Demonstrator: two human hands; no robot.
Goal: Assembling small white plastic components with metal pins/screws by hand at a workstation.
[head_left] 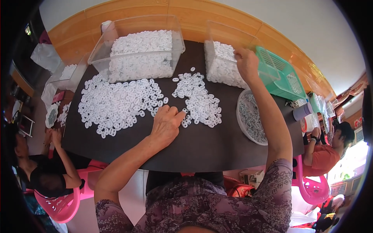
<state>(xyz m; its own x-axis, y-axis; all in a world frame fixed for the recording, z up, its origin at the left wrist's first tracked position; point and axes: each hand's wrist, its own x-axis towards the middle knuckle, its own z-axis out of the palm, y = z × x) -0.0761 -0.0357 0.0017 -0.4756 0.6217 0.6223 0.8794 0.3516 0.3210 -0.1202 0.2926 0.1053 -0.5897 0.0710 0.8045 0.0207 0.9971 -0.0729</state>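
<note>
Green basket [288,90] beside right hand [247,63], white pieces [201,104] beside left hand [166,125]; I can't tell either grip.

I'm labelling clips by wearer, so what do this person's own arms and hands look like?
The left hand and right hand are ungloved, with no watch visible. The left sleeve and right sleeve are short, muted purple with a darker lacy pattern, ending near the elbows.
</note>
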